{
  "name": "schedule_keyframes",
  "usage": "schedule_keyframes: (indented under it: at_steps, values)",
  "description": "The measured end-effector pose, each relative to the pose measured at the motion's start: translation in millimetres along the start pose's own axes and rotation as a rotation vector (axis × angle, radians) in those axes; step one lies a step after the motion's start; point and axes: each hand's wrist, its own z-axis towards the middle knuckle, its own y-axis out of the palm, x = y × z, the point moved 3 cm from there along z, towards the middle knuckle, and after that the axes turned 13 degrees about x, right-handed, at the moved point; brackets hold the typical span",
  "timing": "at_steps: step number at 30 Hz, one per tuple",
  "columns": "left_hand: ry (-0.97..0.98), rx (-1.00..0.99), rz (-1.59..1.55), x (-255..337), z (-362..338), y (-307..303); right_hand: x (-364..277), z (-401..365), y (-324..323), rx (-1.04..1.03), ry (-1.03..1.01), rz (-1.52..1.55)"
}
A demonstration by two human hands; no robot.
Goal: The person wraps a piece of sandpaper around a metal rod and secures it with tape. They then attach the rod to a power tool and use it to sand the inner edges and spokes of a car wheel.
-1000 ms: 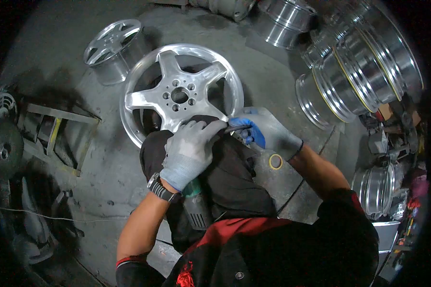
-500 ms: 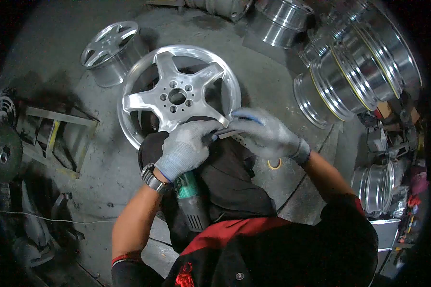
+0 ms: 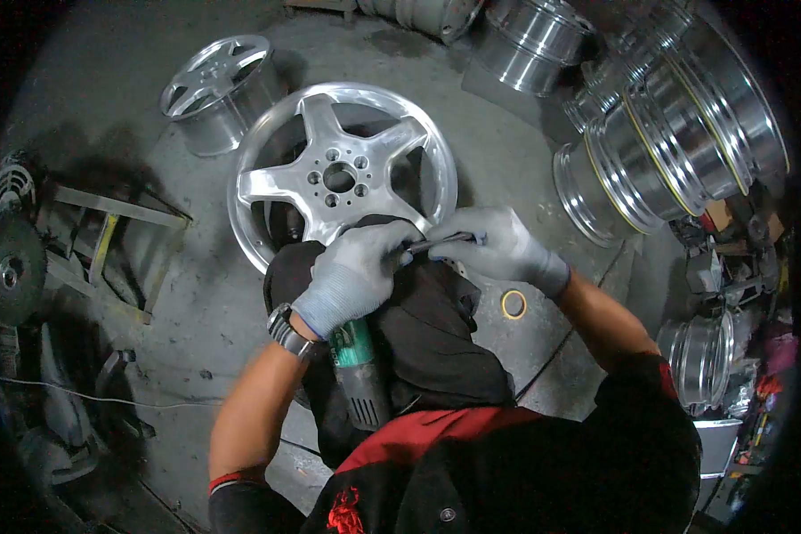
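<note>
Both my hands wear pale grey gloves and meet above my dark-clothed lap. Between them is a thin dark strip (image 3: 443, 240); its exact kind I cannot make out. My left hand (image 3: 358, 267) is closed, fingertips at the strip's left end. My right hand (image 3: 500, 246) pinches the other end between thumb and fingers. A green and dark-grey handheld power tool (image 3: 358, 369) lies along my lap beneath my left wrist; its front end is hidden. Just beyond my hands lies a five-spoke alloy wheel (image 3: 340, 142), face up, its near edge partly covered by my knee.
Another spoked wheel (image 3: 218, 93) stands behind on the left. Shiny wheel barrels (image 3: 659, 142) are grouped at the right. A metal frame (image 3: 120, 209) and a round dark disc (image 3: 13, 267) are on the left. A yellow-edged ring (image 3: 513, 304) lies on the floor near my right hand.
My right hand was blurred and is now sharp, with its fingers closer together on the strip. The strip has turned slightly. The whole view has shifted a little.
</note>
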Motion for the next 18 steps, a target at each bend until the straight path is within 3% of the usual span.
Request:
schedule_keyframes:
  at_steps: [1, 3, 4, 6, 10, 12, 13, 15, 16, 18]
  values:
    - [-0.014, 0.039, 0.023, 2, -2, 0, -1, 0, 3, -0.001, 0.0, 0.0]
    - [-0.028, 0.078, 0.046, 4, -6, 0, 2, 1, 8, 0.043, 0.276, 0.21]
    - [-0.034, 0.096, 0.072, 5, -8, -1, -2, 4, 8, 0.043, 0.275, 0.21]
    - [-0.042, 0.116, 0.099, 10, -11, -2, -5, 4, 9, -0.017, 0.792, 0.381]
    - [0.025, 0.212, 0.14, 15, -12, -1, 8, -3, 17, 0.006, 0.928, 0.605]
    - [0.081, 0.259, 0.147, 20, -13, 0, 18, -8, 20, 0.025, 0.532, 0.566]
    - [0.085, 0.21, 0.273, 25, -13, 1, 23, -10, 21, 0.028, 0.532, 0.566]
    - [0.09, 0.16, 0.4, 26, -13, 3, 10, -5, 19, 0.024, -0.023, 0.262]
    - [0.14, 0.181, 0.409, 24, -13, 5, 6, -7, 15, 0.026, -0.022, 0.262]
    - [0.196, 0.199, 0.415, 23, -13, 7, -3, -10, 10, 0.021, 1.006, 0.717]
